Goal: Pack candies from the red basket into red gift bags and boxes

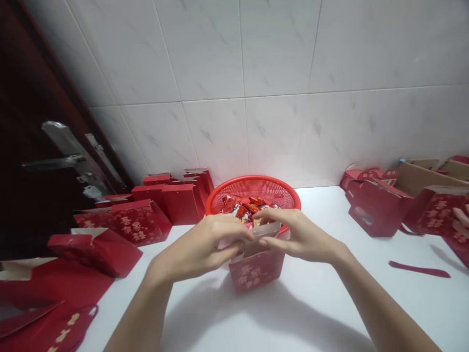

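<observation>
A red gift box [257, 272] with gold characters stands in front of me, its top open and pale inside. My left hand [214, 239] is closed at the box's left upper edge, fingers curled with the thumb against the rim. On the opposite side, my right hand [298, 232] grips the right upper edge between thumb and fingers. Just behind the box sits a red plastic basket [252, 182] with small wrapped candies [244, 208] in it; the box and my hands partly hide it.
Several red boxes [141, 222] stand along the left side, near a dark door with a handle [54, 161]. At right are more red boxes [377, 208], a cardboard carton [414, 178], a red strip [419, 269] and another person's hand [461, 222]. A tiled wall [278, 132] bounds the white table.
</observation>
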Demonstrator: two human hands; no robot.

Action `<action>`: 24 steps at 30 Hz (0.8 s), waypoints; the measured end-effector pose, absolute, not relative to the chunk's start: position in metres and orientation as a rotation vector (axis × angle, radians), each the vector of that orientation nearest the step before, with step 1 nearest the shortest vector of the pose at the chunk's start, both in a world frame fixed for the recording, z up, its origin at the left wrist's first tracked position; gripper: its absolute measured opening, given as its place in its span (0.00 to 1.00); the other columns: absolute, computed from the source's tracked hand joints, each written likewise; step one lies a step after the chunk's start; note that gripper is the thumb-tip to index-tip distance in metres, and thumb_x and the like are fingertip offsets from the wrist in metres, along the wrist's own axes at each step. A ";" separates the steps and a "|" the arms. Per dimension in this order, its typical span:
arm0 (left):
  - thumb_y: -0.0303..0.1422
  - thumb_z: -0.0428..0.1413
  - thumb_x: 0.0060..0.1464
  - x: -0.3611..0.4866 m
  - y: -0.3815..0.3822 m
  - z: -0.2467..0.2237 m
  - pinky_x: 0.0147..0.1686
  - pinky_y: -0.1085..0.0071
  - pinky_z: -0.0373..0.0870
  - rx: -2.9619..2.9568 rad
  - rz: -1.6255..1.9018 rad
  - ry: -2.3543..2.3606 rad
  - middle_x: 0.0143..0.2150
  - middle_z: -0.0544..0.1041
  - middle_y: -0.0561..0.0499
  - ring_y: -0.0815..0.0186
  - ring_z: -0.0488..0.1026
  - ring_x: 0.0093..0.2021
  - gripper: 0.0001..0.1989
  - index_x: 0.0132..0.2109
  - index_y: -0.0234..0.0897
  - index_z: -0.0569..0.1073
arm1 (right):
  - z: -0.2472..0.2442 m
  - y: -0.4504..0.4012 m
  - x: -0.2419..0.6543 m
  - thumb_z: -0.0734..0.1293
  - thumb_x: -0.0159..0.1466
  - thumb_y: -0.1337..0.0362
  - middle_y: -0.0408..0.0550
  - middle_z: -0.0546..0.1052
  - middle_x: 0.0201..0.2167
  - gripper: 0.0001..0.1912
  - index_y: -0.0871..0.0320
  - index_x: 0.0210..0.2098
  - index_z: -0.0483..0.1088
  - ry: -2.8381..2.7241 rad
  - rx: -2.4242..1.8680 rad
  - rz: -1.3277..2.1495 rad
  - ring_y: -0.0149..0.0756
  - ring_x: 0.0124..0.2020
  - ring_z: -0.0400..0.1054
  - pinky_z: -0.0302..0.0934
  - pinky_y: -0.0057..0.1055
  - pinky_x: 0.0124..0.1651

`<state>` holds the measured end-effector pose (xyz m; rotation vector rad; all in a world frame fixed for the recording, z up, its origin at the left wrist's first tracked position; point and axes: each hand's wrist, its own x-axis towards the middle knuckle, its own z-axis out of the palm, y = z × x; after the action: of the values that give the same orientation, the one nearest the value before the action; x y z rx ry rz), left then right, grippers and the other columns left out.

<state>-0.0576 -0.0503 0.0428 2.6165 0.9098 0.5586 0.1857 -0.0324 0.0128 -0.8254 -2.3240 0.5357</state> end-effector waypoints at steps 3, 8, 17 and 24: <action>0.31 0.54 0.64 -0.057 -0.048 0.046 0.39 0.71 0.71 2.540 0.505 0.783 0.41 0.81 0.49 0.65 0.76 0.38 0.10 0.45 0.42 0.81 | 0.014 -0.038 0.187 0.67 0.68 0.62 0.47 0.80 0.43 0.13 0.54 0.51 0.72 -2.439 -0.875 0.518 0.37 0.41 0.74 0.67 0.32 0.42; 0.40 0.54 0.64 -0.071 -0.020 0.043 0.51 0.65 0.72 2.337 0.764 0.910 0.52 0.79 0.44 0.58 0.76 0.51 0.14 0.43 0.39 0.82 | 0.016 -0.041 0.187 0.66 0.69 0.61 0.47 0.81 0.44 0.12 0.54 0.51 0.73 -2.454 -0.874 0.549 0.36 0.41 0.75 0.67 0.31 0.41; 0.41 0.53 0.57 -0.085 0.035 0.007 0.46 0.65 0.71 2.444 0.336 1.560 0.47 0.82 0.45 0.55 0.77 0.47 0.16 0.44 0.38 0.80 | 0.002 -0.005 0.196 0.61 0.71 0.57 0.47 0.80 0.37 0.13 0.56 0.41 0.75 -2.143 -0.924 0.522 0.35 0.37 0.73 0.67 0.33 0.40; 0.50 0.68 0.37 -0.049 0.065 0.000 0.46 0.61 0.72 2.385 -0.257 1.642 0.58 0.75 0.37 0.46 0.75 0.52 0.43 0.61 0.41 0.72 | -0.033 0.032 0.189 0.64 0.68 0.61 0.51 0.79 0.40 0.10 0.58 0.43 0.74 -2.139 -1.070 0.519 0.39 0.42 0.73 0.66 0.36 0.44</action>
<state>-0.0486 0.0647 -0.0001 2.3846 1.6416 -0.2566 0.1892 0.0318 -0.0334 -1.0700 -2.1391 0.5189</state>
